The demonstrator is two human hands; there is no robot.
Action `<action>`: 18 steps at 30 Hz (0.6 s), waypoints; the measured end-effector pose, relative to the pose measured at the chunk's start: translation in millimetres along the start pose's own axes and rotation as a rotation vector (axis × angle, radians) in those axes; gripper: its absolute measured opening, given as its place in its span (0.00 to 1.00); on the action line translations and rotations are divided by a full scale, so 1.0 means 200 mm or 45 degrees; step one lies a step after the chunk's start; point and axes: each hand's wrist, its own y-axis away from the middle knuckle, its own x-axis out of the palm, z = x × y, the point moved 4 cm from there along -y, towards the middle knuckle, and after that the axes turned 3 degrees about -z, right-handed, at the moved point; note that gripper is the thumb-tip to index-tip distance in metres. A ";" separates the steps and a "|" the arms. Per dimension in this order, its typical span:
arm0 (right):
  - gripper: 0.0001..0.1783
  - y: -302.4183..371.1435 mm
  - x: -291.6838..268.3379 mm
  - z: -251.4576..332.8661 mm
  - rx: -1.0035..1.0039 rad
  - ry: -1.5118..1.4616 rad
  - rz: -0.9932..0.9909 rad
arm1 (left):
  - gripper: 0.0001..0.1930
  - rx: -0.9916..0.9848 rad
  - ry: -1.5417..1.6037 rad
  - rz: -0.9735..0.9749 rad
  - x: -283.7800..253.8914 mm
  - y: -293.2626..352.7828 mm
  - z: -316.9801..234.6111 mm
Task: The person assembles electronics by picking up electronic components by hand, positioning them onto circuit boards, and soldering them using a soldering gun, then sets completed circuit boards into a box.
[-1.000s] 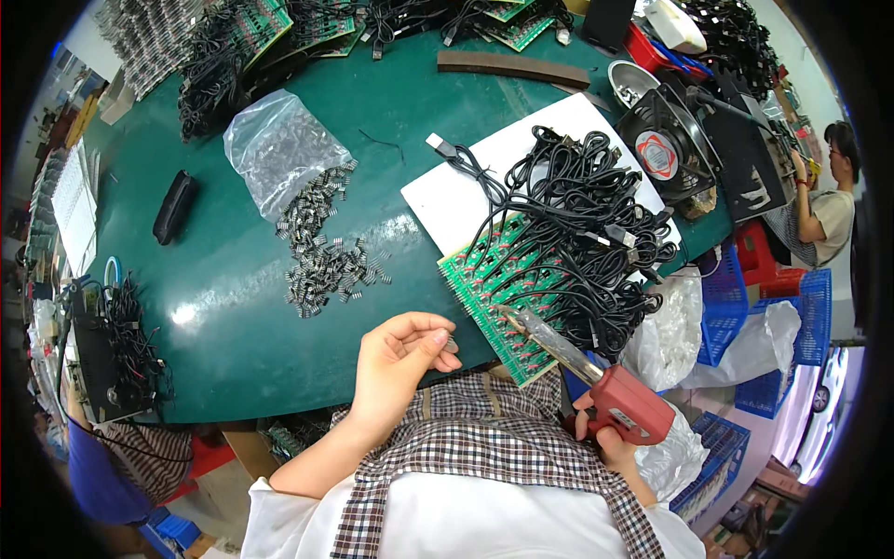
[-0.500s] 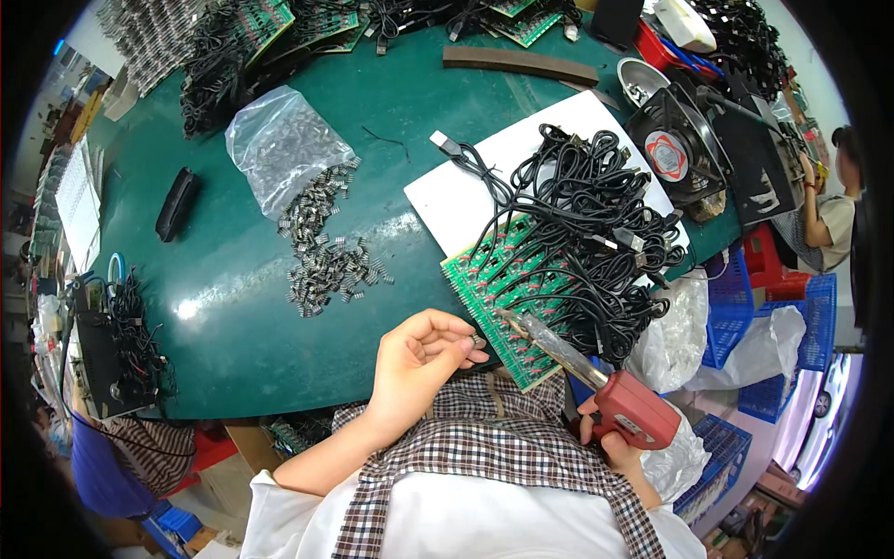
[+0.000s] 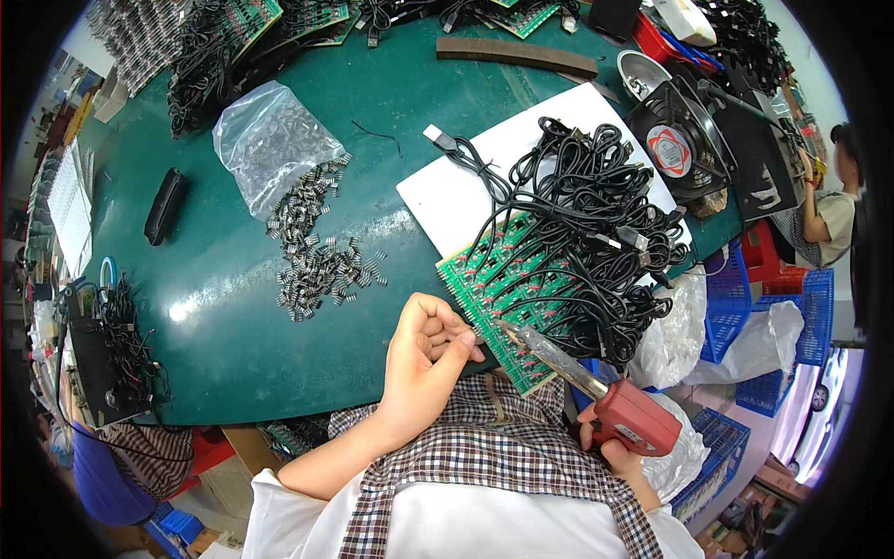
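Observation:
My left hand (image 3: 424,363) is closed at the left edge of a green circuit board panel (image 3: 466,279). Thumb and forefinger pinch a small metal connector, mostly hidden by the fingertips at the board's edge. In my right hand (image 3: 616,453) is a red soldering gun (image 3: 638,417), its tip over the board a little right of my left fingertips. Black USB cables (image 3: 596,252) run from the board and lie bundled across it and a white sheet (image 3: 428,196). Left of the board, a pile of small metal connectors (image 3: 317,270) spills from a clear plastic bag (image 3: 270,140).
A fan (image 3: 670,149) and a metal bowl (image 3: 643,74) stand at the right. A dark bar (image 3: 517,56) lies at the back, near more boards with cables (image 3: 251,28). A black case (image 3: 166,207) lies at the left. Another person (image 3: 829,219) is at far right.
My left hand has moved slightly up, bringing its fingertips to the board's edge. The soldering gun stays over the board, its tip nearly in the same place. The whole view has shifted slightly.

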 end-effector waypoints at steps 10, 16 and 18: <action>0.38 0.00 -0.03 -0.05 0.097 0.021 0.028 | 0.09 0.019 -0.038 0.003 0.01 -0.01 0.01; 0.38 0.02 -0.09 -0.09 -0.004 0.237 0.029 | 0.09 0.031 -0.033 -0.073 0.02 -0.01 0.01; 0.38 0.02 -0.08 -0.09 -0.030 0.165 0.060 | 0.09 0.047 -0.029 -0.071 0.02 -0.01 0.01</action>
